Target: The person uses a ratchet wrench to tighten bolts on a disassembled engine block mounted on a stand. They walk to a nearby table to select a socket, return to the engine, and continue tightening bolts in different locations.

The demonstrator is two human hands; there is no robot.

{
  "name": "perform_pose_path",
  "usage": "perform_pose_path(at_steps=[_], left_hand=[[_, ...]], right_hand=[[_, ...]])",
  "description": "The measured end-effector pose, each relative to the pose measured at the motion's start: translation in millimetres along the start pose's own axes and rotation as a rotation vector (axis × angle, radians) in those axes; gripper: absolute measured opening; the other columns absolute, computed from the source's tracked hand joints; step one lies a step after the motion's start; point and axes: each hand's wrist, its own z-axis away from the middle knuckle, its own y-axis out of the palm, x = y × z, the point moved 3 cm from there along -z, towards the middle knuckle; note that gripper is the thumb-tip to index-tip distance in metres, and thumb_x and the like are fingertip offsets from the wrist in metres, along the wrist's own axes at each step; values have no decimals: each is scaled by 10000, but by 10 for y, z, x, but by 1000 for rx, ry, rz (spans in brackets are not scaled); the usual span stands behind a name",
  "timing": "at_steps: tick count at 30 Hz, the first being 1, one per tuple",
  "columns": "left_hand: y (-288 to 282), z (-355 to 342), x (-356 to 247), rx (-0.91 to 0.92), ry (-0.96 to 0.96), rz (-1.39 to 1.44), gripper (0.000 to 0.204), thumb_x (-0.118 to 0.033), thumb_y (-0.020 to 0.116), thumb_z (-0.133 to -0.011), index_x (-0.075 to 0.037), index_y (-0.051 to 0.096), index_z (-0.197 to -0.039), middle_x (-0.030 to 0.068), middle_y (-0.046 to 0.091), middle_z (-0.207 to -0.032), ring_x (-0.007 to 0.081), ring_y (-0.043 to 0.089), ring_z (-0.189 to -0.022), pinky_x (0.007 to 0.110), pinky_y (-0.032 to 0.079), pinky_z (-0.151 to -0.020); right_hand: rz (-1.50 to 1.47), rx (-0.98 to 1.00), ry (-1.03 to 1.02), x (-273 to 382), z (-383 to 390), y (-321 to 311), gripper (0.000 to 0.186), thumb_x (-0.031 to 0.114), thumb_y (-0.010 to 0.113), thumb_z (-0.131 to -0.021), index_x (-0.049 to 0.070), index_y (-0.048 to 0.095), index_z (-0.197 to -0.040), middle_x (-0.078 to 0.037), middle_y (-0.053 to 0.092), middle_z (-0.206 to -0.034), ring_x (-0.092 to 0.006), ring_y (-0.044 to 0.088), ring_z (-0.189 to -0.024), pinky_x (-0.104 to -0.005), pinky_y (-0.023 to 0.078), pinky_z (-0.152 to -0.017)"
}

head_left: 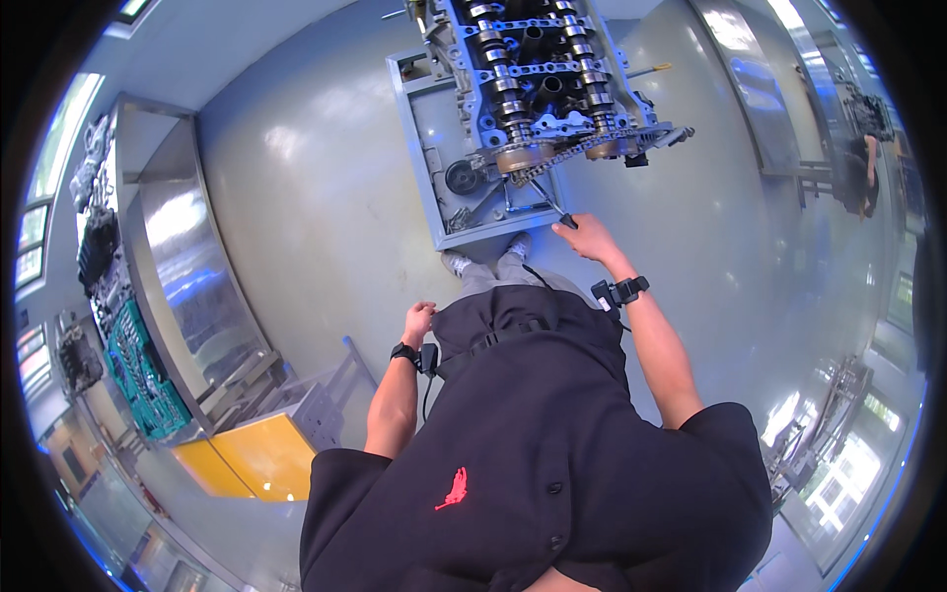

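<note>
My right hand (589,238) is closed around the black grip of what looks like a ratchet wrench (550,198). Its metal shaft slants up and left to the front of an engine (542,70), just below the timing chain (564,156); what the tip touches is too small to tell. The engine's top is uncovered, with two camshafts (504,83) lying side by side. Beside my waist, my left hand (419,320) hangs with its fingers curled and nothing visible in them.
Under the engine is a grey metal tray (434,212) with a black pulley (462,178) and loose metal parts inside. A steel workbench (187,247) with engine parts stands at left, near a yellow cabinet (258,456). Another bench (740,84) is at far right.
</note>
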Motion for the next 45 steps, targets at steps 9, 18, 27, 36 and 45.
perform_pose_path(at_steps=[9, 18, 27, 36, 45], left_hand=[[-63, -149, -113, 56, 35, -89, 262, -163, 427, -860, -51, 551, -1062, 50, 618, -909, 129, 560, -744, 267, 421, -615], [88, -163, -415, 113, 57, -157, 269, -159, 408, -868, -47, 531, -1079, 66, 605, -929, 166, 577, -819, 317, 452, -712], [182, -67, -422, 91, 50, -179, 271, -112, 422, -856, 47, 526, -1049, 131, 608, -916, 193, 591, -794, 317, 479, -733], [571, 241, -1452, 146, 404, -137, 237, -163, 448, -870, -20, 547, -1033, 58, 616, -882, 133, 576, -778, 261, 448, -667], [529, 136, -1392, 129, 369, -210, 246, -148, 427, -880, -27, 535, -1064, 50, 605, -899, 139, 566, -792, 284, 451, -699]], right_hand=[[-521, -245, -321, 315, 452, -329, 318, 291, 596, -839, 60, 490, -648, 20, 441, -482, -64, 408, -379, -245, 326, -367], [-321, -414, -368, 180, 322, -283, 346, 262, 618, -816, 2, 478, -636, -6, 400, -477, -80, 368, -488, -284, 319, -474], [-681, -291, -371, 186, 269, -310, 330, 286, 617, -823, 60, 495, -616, 38, 429, -495, -39, 372, -468, -217, 290, -434], [-155, -137, -264, -60, 362, 46, 384, 356, 605, -807, -22, 557, -756, -104, 520, -574, -205, 462, -530, -343, 369, -529], [284, -420, -690, 493, -12, -76, 341, 382, 612, -782, 43, 587, -749, -140, 555, -600, -323, 548, -564, -391, 407, -504]])
